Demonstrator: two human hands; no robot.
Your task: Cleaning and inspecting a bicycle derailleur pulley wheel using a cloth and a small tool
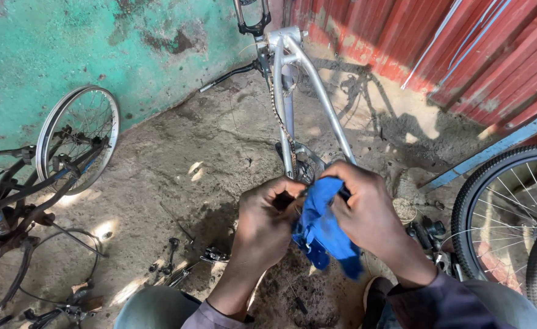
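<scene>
low in the middle of the head view, both hands meet over a blue cloth point(323, 231). the left hand point(268, 219) is curled nearly closed, its fingers pinching the upper left edge of the cloth and something dark under it that cannot be made out. the right hand point(363, 210) is closed over the top right of the cloth, pressing it against the rear end of a silver bicycle frame point(308, 79). the rest of the cloth hangs down between the wrists.

the frame lies upturned on the dirt floor point(183, 158), its tubes running away from the hands toward the top of the view, with a chain point(280, 116) hanging along the left tube and a black pedal crank point(229, 76) sticking out to the left near the far end.

left of it, a bare silver wheel rim point(76, 137) leans against a worn green wall point(67, 49), beside dark bicycle parts. small black metal parts point(174, 259) lie on the floor just left of the left forearm. at the right, a black-tyred spoked wheel point(506, 213) stands near a blue bar point(494, 149), under a red corrugated metal wall point(463, 49). no packages or labels can be picked out anywhere. grey trouser knees show at the bottom edge.
</scene>
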